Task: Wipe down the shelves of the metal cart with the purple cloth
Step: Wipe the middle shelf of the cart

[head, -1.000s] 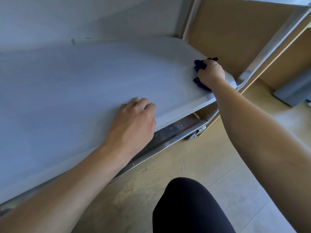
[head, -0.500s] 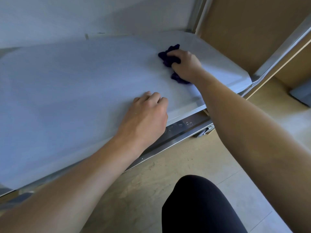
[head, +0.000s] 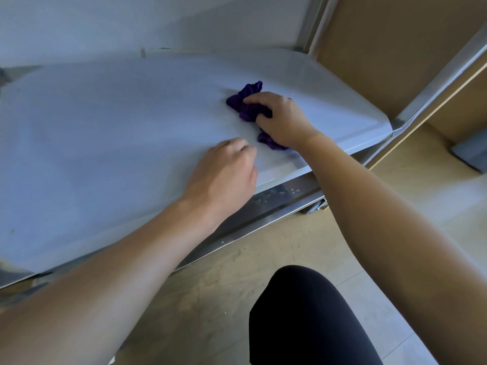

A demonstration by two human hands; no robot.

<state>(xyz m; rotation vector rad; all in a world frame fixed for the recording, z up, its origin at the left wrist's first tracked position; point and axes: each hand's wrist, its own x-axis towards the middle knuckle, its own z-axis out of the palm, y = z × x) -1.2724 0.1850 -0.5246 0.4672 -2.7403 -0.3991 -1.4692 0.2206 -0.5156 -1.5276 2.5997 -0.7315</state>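
A flat grey metal shelf (head: pixel 110 133) of the cart fills the left and middle of the head view. A crumpled purple cloth (head: pixel 246 102) lies on the shelf's right half. My right hand (head: pixel 283 119) grips the cloth and presses it onto the shelf; part of the cloth sticks out below my wrist. My left hand (head: pixel 224 172) rests on the shelf near its front edge, fingers curled under, just left of the cloth and holding nothing.
A lower metal rail (head: pixel 276 206) with a caster shows under the shelf's front edge. An upright cart post (head: pixel 311 22) stands at the back right corner. Brown board panels (head: pixel 395 48) lie to the right. My dark-clad knee (head: pixel 303 312) is over the tan floor.
My right hand has dragged the purple cloth leftward and toward me from the shelf's right edge to just beside my left hand. My left hand stays planted on the shelf.
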